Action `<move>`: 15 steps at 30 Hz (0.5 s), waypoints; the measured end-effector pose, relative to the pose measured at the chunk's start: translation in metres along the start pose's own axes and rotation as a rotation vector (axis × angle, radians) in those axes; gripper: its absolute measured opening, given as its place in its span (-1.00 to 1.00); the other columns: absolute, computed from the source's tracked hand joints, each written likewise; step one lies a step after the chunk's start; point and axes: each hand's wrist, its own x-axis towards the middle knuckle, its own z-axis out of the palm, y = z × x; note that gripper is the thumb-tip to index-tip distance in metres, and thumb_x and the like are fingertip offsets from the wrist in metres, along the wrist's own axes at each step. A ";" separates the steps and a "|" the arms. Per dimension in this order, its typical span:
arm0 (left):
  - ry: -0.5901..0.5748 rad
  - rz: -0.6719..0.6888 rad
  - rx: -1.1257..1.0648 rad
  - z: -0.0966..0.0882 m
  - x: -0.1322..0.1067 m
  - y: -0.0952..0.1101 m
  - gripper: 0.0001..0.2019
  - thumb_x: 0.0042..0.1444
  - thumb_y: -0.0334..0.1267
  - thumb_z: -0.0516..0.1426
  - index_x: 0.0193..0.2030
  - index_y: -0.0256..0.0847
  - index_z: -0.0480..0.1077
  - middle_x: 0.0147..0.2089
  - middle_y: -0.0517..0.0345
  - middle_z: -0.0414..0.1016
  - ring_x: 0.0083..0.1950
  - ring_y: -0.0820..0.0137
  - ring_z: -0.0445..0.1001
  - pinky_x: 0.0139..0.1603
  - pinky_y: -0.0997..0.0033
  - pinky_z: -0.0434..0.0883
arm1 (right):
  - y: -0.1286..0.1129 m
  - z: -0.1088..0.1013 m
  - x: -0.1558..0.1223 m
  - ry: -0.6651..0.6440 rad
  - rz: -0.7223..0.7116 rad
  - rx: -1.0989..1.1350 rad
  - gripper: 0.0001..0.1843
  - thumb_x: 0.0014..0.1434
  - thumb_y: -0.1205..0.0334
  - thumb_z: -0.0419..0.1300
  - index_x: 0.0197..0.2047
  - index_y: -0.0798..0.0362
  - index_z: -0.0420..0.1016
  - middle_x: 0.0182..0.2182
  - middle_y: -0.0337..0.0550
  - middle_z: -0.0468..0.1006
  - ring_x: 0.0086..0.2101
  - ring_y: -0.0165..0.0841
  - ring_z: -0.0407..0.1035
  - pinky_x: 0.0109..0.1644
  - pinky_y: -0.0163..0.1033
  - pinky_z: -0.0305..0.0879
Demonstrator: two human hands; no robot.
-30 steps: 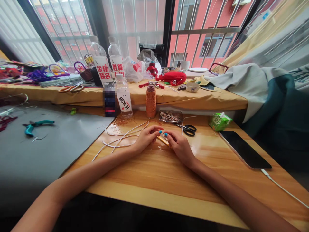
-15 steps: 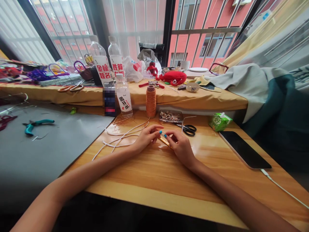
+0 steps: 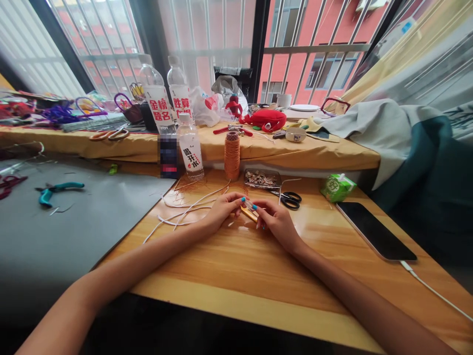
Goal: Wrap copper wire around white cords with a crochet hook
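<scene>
My left hand [image 3: 226, 211] and my right hand [image 3: 276, 217] meet above the wooden table, fingertips almost touching. Both are closed in a pinch on a small whitish piece [image 3: 250, 203], too small to name. Just beneath it a thin yellow stick-like tool [image 3: 249, 214] slants toward my right fingers; whether they hold it or it lies on the table I cannot tell. White cords [image 3: 185, 213] run loosely over the table beside my left hand. Black-handled scissors [image 3: 290, 199] lie beyond my right hand, near a clear tray of small pieces [image 3: 262, 178].
Behind the hands stand an orange thread spool [image 3: 232, 157] and a water bottle [image 3: 191, 154]. At right are a green box [image 3: 337, 188] and a phone [image 3: 377, 230] with its charging cable. Teal pliers [image 3: 55, 190] lie on the grey mat [image 3: 99, 212]. A cluttered ledge [image 3: 318, 154] runs along the back.
My fingertips have shifted slightly around the whitish piece, and more of it shows between them. The right fingers have turned a little. Other things stay put apart from a slight camera shift.
</scene>
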 end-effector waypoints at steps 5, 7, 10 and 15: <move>-0.020 0.014 0.027 0.004 -0.003 0.007 -0.72 -0.11 -0.20 0.13 -0.25 -0.30 0.33 -0.54 0.29 0.27 -0.59 0.61 0.18 -0.57 0.59 0.12 | -0.001 0.001 -0.002 0.068 0.006 -0.089 -0.76 0.10 0.19 -0.01 -0.21 0.10 0.36 -0.71 -0.32 0.35 -0.69 -0.45 0.28 -0.61 -0.38 0.17; -0.039 0.032 0.028 0.005 -0.004 0.008 -0.73 -0.10 -0.22 0.12 -0.24 -0.31 0.34 -0.55 0.29 0.27 -0.59 0.61 0.19 -0.55 0.59 0.14 | -0.002 0.000 -0.003 0.089 -0.010 -0.185 -0.76 0.11 0.22 -0.03 -0.20 0.09 0.37 -0.71 -0.31 0.37 -0.69 -0.45 0.27 -0.60 -0.37 0.18; -0.056 0.032 0.002 0.003 -0.003 0.006 -0.76 -0.08 -0.25 0.10 -0.25 -0.32 0.38 -0.55 0.28 0.27 -0.58 0.61 0.19 -0.54 0.58 0.14 | -0.001 -0.002 -0.002 0.110 -0.102 -0.364 -0.76 0.11 0.27 -0.04 -0.21 0.10 0.39 -0.55 -0.19 0.49 -0.61 -0.42 0.33 -0.50 -0.32 0.24; -0.020 -0.003 -0.047 0.000 0.000 0.001 -0.75 -0.09 -0.30 0.09 -0.22 -0.32 0.40 -0.57 0.26 0.28 -0.59 0.61 0.20 -0.55 0.58 0.13 | 0.007 -0.008 0.003 0.051 -0.451 -0.625 -0.77 0.11 0.33 -0.03 -0.21 0.08 0.41 -0.24 -0.06 0.50 -0.23 -0.28 0.36 -0.14 -0.18 0.22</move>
